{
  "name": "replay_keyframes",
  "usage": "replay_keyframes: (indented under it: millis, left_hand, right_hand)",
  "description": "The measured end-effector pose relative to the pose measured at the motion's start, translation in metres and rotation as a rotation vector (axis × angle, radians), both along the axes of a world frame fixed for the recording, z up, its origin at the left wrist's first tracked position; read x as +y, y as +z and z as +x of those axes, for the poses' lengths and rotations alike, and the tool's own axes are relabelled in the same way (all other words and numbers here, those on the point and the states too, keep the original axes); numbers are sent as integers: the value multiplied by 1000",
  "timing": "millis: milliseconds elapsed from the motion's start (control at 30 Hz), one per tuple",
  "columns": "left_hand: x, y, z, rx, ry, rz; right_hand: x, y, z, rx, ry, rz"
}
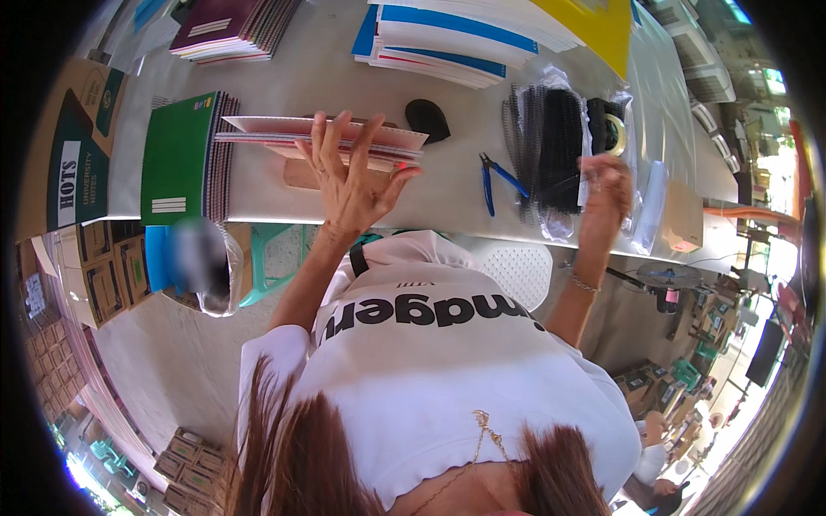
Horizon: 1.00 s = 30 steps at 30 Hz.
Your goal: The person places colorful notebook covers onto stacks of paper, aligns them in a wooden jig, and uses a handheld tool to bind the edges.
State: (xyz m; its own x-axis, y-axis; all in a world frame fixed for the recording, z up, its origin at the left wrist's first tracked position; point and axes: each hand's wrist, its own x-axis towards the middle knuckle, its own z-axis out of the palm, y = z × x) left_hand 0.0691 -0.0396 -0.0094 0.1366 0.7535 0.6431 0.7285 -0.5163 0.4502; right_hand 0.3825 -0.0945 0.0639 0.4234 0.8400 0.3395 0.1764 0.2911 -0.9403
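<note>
My left hand [348,176] is raised over the table edge with its fingers spread, gripping a stack of unbound notebook pages with a pale cover [323,138]; the stack lies roughly level over a brown board. My right hand [605,185] is further right, fingers curled at the edge of a clear plastic bag [551,150] full of black spiral binding coils. Blur hides whether it grips anything. Blue-handled pliers [499,181] lie on the table between my hands.
On the grey table [447,193] are green notebooks [176,159], maroon notebooks [232,26], blue and white stacks [447,39], yellow sheets [594,26], a black object [428,119] and a tape roll [615,133]. A cardboard box [73,146] stands left, a white stool [516,271] below.
</note>
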Motion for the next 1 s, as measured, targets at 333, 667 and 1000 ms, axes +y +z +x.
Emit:
replay_keyframes:
  millis: [333,667,1000]
  left_hand:
    - [24,13,18,-17,31,-19]
    - [22,12,24,87,27,-24]
    - [-15,-46,-2,70,-15,216]
  right_hand:
    - [47,-3,-112,-385,411,-311]
    - [52,-2,-109,-506,474,-249]
    - [31,7,-116,-728,669,-301]
